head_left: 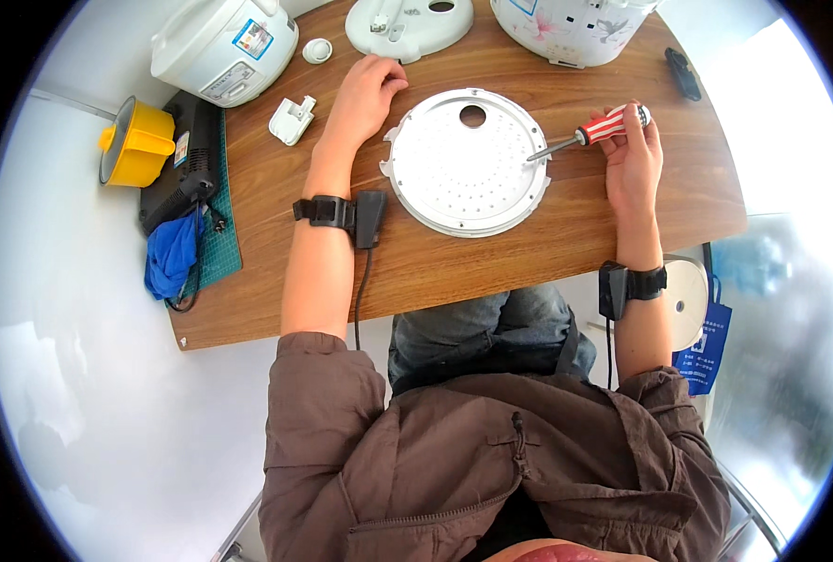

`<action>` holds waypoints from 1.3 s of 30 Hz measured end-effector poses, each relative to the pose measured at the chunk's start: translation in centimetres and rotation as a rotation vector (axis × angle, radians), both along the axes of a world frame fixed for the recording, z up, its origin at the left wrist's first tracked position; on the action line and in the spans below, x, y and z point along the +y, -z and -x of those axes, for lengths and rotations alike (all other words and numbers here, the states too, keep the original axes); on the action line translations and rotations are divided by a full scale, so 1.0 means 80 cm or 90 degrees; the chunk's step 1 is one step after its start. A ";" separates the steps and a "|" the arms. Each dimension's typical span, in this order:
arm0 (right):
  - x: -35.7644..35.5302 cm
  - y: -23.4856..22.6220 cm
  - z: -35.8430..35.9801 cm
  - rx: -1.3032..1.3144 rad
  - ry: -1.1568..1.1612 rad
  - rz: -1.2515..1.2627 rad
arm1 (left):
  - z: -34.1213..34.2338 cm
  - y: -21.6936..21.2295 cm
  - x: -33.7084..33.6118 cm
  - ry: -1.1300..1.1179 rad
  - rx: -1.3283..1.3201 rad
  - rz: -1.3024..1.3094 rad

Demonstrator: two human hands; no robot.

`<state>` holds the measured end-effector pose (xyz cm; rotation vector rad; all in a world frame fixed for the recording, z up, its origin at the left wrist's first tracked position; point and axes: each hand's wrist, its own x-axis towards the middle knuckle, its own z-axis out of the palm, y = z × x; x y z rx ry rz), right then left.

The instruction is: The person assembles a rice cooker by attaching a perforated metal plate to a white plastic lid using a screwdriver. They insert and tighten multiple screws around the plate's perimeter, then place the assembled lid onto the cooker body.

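Forearms come up from six o'clock over the near edge of the wooden bench (454, 272), each with a black wrist strap. At the centre of the bench lies a round silver inner lid plate (466, 161), flat, dotted with small holes and with one larger hole near its twelve o'clock edge. At three o'clock of the plate, the right hand (633, 159) is clenched around the red-and-white striped handle of a screwdriver (592, 132), its metal tip reaching the plate's rim at about three o'clock. At eleven o'clock of the plate, the left hand (364, 96) rests on the bench with fingers loosely curled, grasping nothing, just beside the plate's rim. Farther out at ten o'clock sits a small white plastic piece (292, 119), and beyond it a small white round cap (317, 51). At nine o'clock a yellow cup (137, 142) sits beside a black device and a blue cloth (171, 258). Farthest, a white rice cooker (226, 45) stands at eleven o'clock, a white lid part (409, 26) at twelve, and another white cooker body (571, 28) at one o'clock.
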<state>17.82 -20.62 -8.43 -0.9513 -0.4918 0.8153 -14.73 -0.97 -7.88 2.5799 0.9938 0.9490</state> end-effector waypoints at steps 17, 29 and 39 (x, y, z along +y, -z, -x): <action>-0.007 0.000 -0.004 0.097 -0.081 -0.121 | -0.084 -0.036 -0.161 0.295 -0.363 0.533; -0.009 -0.005 0.005 0.085 -0.100 -0.116 | -0.087 -0.028 -0.161 0.247 -0.432 0.557; -0.009 -0.002 0.005 0.063 -0.100 -0.114 | -0.089 -0.022 -0.160 0.255 -0.432 0.511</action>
